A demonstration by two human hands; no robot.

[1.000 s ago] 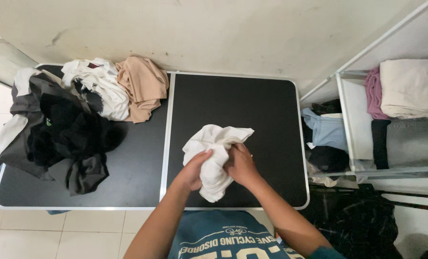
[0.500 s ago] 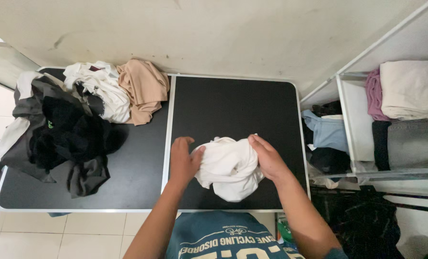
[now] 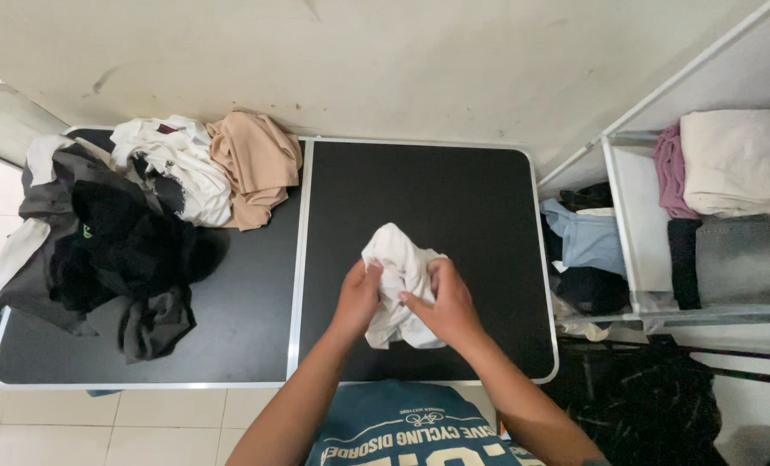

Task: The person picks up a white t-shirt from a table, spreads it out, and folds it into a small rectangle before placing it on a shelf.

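White garment (image 3: 399,280) bunched on right panel of black folding table (image 3: 436,185), near front edge. Both hands on it: left hand (image 3: 358,298) clamps its left side, fingers curled tight into cloth; right hand (image 3: 443,306) grips right and lower side, fingers folded over fabric. Bundle sits between the palms, neither hand nearer. Long axis runs roughly front to back, upper end pointing away toward wall, slightly left. Heap of dark, white and tan clothes (image 3: 135,220) well apart at left
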